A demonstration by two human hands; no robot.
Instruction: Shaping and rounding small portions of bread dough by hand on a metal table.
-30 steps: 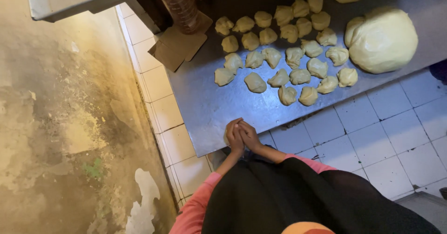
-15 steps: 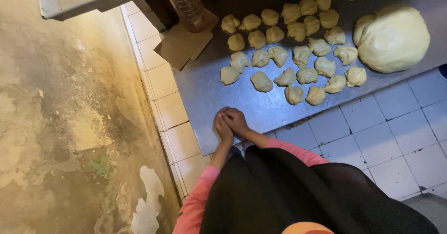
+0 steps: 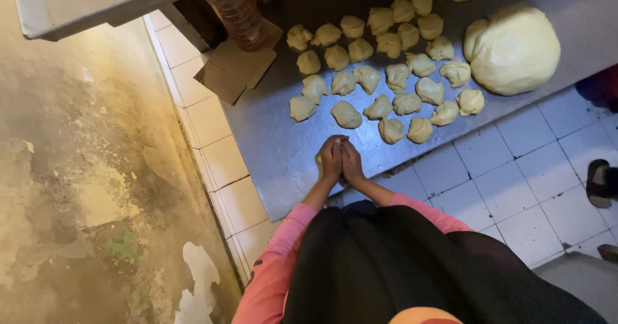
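Left hand (image 3: 330, 160) and right hand (image 3: 352, 162) press together around a pale, mostly hidden dough piece (image 3: 318, 164).

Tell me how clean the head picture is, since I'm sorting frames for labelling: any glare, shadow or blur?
Head view: warm, dim light; soft sheen on the metal table, no harsh glare; left hand and right hand, pressed together, slightly soft; dough pieces and big dough ball clear; dark shadow along the top edge.
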